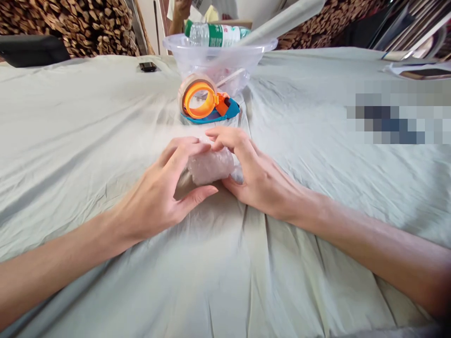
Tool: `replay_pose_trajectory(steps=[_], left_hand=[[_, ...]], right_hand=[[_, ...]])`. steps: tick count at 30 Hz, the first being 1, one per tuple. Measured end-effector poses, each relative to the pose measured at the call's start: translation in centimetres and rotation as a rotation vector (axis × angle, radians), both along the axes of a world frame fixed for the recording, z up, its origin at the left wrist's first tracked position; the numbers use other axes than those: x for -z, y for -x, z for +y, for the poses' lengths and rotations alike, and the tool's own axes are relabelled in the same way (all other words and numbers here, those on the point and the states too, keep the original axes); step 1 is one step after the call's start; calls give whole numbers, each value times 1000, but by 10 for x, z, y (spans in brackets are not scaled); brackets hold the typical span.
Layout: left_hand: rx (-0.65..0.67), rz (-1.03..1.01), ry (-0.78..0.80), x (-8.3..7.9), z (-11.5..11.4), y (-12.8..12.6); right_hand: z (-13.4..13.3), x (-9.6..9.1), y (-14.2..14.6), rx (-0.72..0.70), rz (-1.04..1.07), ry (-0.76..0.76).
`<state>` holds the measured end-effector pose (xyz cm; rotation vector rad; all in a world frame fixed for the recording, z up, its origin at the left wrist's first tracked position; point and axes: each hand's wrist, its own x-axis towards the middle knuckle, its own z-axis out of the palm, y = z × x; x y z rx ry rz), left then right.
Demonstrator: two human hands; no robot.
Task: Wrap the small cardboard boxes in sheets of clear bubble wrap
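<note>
A small bundle in translucent bubble wrap (pixel 211 166) lies on the cloth between my hands. My left hand (pixel 162 183) curls round its left side, fingertips on the top and thumb stretched along the near lower edge. From the right, my right hand (pixel 252 173) grips the same bundle, with fingers arched over the top and the thumb at its lower right. What is wrapped inside cannot be made out. Just beyond the hands stands a tape dispenser (pixel 225 110), blue and orange, with a roll of tape (pixel 182 96) on it.
Behind the dispenser is a clear plastic basin (pixel 172 43) with a green-labelled bottle (pixel 220 35) and a long pale roll (pixel 282 21) across its top. A small black object (pixel 147 66) lies at the back left. A wrinkled pale cloth (pixel 88 122) covers the table.
</note>
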<state>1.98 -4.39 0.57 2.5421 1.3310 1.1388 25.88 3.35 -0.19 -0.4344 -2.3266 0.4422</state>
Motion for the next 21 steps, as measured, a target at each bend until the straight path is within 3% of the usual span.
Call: replay_pose_trajectory(steps=[6,10,17,21], left_hand=[[20,-64,-27,-5,-3,-7],[11,-84,23,-5,-3,-6],[20,-5,-26,-2,-2,-2],[22,36,-49,-2,-2,-2]], right_hand=[[-9,-15,-6,-87,13,47],[-8,-15,-6,-59,75,90],[-3,-11,-7,-37,81,100],[-6,-22,-8,-21,24,94]])
